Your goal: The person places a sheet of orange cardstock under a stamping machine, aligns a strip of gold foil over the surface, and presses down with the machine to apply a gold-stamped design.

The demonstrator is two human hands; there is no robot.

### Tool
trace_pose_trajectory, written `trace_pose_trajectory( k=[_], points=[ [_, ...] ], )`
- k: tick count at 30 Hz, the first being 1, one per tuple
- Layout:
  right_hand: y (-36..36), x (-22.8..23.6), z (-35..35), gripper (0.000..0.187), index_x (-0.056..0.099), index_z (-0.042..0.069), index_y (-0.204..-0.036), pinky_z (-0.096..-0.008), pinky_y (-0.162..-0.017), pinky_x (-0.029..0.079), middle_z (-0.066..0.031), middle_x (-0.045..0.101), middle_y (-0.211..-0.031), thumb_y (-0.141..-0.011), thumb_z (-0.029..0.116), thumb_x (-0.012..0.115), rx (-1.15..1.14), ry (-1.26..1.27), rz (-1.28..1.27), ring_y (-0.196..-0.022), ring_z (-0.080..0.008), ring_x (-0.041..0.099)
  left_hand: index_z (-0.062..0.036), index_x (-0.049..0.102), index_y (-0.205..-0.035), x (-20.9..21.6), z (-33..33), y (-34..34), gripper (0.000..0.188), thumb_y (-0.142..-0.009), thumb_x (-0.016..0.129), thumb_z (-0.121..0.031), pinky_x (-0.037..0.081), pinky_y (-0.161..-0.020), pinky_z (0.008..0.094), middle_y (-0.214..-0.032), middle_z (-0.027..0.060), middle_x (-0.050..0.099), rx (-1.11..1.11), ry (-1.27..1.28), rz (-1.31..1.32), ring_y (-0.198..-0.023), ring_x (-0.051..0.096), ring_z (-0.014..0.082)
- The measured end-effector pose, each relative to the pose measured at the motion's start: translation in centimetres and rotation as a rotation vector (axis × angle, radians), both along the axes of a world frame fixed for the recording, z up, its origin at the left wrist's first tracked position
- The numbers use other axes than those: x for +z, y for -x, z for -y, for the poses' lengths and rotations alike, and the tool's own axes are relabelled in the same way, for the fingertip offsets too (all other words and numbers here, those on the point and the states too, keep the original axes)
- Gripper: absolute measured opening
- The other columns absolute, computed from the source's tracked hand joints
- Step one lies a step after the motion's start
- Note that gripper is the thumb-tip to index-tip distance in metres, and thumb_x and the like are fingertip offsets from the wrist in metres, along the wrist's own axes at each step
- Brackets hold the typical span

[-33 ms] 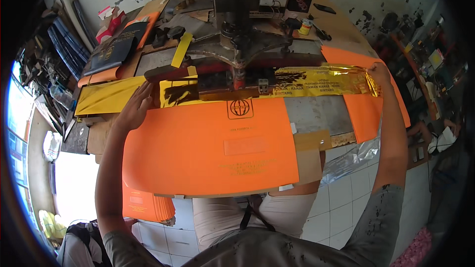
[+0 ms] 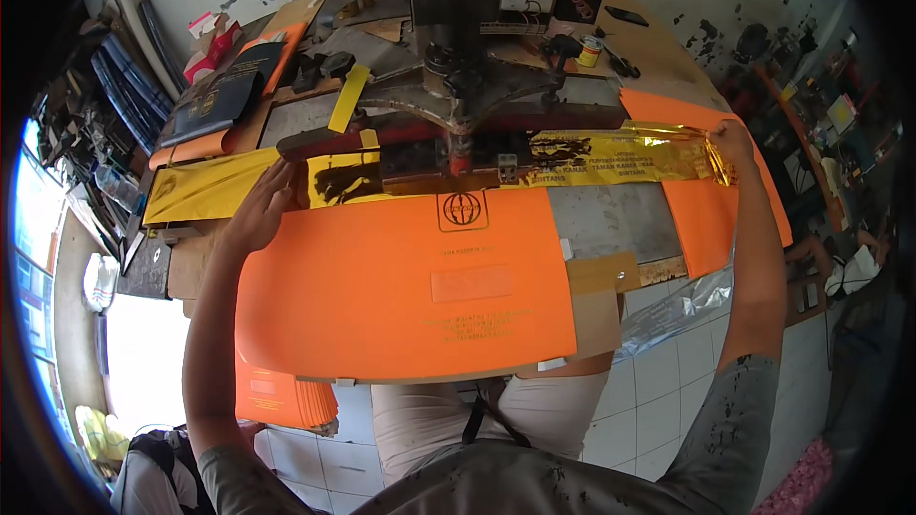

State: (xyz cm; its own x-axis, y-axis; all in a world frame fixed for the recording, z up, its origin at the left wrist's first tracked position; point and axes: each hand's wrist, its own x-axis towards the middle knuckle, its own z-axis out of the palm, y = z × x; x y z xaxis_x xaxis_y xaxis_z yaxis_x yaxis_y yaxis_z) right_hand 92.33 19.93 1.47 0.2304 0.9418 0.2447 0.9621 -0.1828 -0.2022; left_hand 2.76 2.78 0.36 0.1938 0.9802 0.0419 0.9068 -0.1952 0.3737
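A strip of shiny gold foil (image 2: 658,160) stretches from side to side beneath the head of a dark metal press (image 2: 460,100). Its right part carries cut-out lettering and dark used patches. My right hand (image 2: 733,145) is closed around the crumpled right end. My left hand (image 2: 260,215) lies at the left stretch of foil beside the press, fingers extended and touching it; the fingertips are partly hidden against the dark bar. In front of the press, an orange folder sheet (image 2: 324,286) rests on a brown board, bearing a round emblem and gold print. Its far edge runs under the foil.
More orange sheets (image 2: 711,219) lie at the right, and a stack (image 2: 286,399) sits below the table's left. Dark folders (image 2: 224,91), a yellow strip (image 2: 349,100), a small yellow tin (image 2: 590,51), scissors (image 2: 622,59) and a phone (image 2: 626,16) surround the press.
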Motion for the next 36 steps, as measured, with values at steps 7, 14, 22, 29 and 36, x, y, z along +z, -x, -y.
trace_pose_trajectory(
  k=[7,14,22,29,36],
  points=[
    [-0.3,-0.9,-2.2,0.028,0.071,0.003,-0.091,-0.0462,-0.081,0.057,-0.0114,0.072,-0.089,-0.097,0.029,0.080,-0.093,0.066,-0.020,-0.086,-0.0260,0.069,0.0070,0.040,-0.159,-0.5,-0.8,0.5,0.063,-0.105,0.040,-0.024,0.022,-0.130,0.0423,-0.169,0.0269,0.035,-0.026,0.027,0.166,-0.160,0.028,0.0399],
    [-1.9,-2.0,-3.3,0.031,0.074,0.002,-0.091,-0.0444,-0.076,0.056,-0.0130,0.075,-0.088,-0.094,0.032,0.082,-0.054,0.008,-0.006,-0.083,-0.0265,0.072,0.0074,0.045,-0.155,-0.8,-1.2,-0.2,0.063,-0.099,0.040,-0.023,0.029,-0.125,0.0432,-0.160,0.0286,0.045,-0.082,-0.037,0.179,-0.151,0.040,0.0452],
    [-3.2,-2.0,-3.5,0.033,0.074,0.001,-0.090,-0.0427,-0.075,0.056,-0.0132,0.076,-0.086,-0.093,0.032,0.083,-0.049,-0.004,-0.039,-0.081,-0.0260,0.073,0.0078,0.047,-0.151,-0.2,-1.5,-0.8,0.062,-0.097,0.041,-0.023,0.032,-0.123,0.0444,-0.153,0.0299,0.049,-0.013,0.042,0.177,-0.146,0.044,0.0465],
    [-3.1,-2.1,-3.4,0.034,0.075,0.002,-0.093,-0.0437,-0.077,0.057,-0.0125,0.076,-0.090,-0.094,0.035,0.082,-0.053,0.024,-0.077,-0.085,-0.0264,0.073,0.0078,0.049,-0.148,-0.5,-1.9,0.2,0.062,-0.096,0.042,-0.026,0.029,-0.124,0.0482,-0.156,0.0323,0.044,-0.184,-0.131,0.111,-0.151,0.036,0.0482],
    [-3.2,-1.8,-3.5,0.036,0.074,0.002,-0.092,-0.0436,-0.079,0.056,-0.0119,0.075,-0.091,-0.094,0.038,0.082,-0.061,0.018,-0.084,-0.085,-0.0255,0.072,0.0029,0.048,-0.153,-0.2,-2.7,0.3,0.075,-0.101,0.040,-0.051,0.015,-0.130,0.0552,-0.171,0.0269,0.031,-0.239,-0.160,-0.009,-0.162,0.022,0.0433]
  ],
)
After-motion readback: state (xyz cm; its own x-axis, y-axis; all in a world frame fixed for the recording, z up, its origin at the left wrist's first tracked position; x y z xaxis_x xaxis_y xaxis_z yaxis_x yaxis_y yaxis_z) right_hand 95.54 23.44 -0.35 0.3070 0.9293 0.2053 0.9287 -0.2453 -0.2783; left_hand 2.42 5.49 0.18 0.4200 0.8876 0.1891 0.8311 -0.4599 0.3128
